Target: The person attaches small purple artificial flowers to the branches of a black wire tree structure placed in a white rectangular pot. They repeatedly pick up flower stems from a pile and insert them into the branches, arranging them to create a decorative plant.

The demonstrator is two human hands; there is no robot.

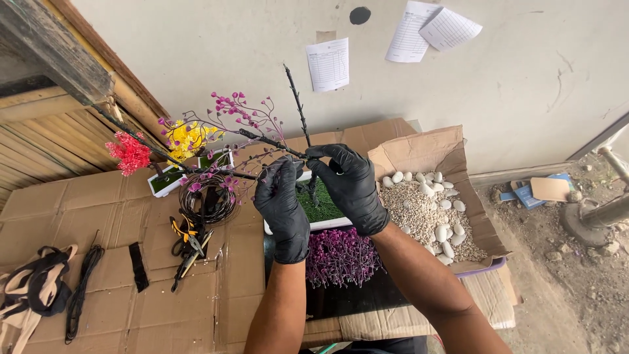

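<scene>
Both my hands wear black gloves. My left hand (pixel 283 206) and my right hand (pixel 352 183) pinch a dark artificial tree branch (pixel 272 141) that carries small magenta bead blossoms (pixel 237 109). The branch belongs to a little black trunk (pixel 299 108) standing in a white rectangular pot (pixel 327 223) lined with green turf (pixel 322 206). The fingertips of both hands meet on the branch just above the pot.
A cardboard box of gravel and white pebbles (pixel 429 210) lies right of the pot. A purple flower bunch (pixel 341 257) lies in front. Left: wire coil (pixel 207 198), pliers (pixel 187 237), black tape strip (pixel 138 267), pots with yellow (pixel 187 137) and red flowers (pixel 130 153). Cardboard sheets (pixel 85 216) cover the surface.
</scene>
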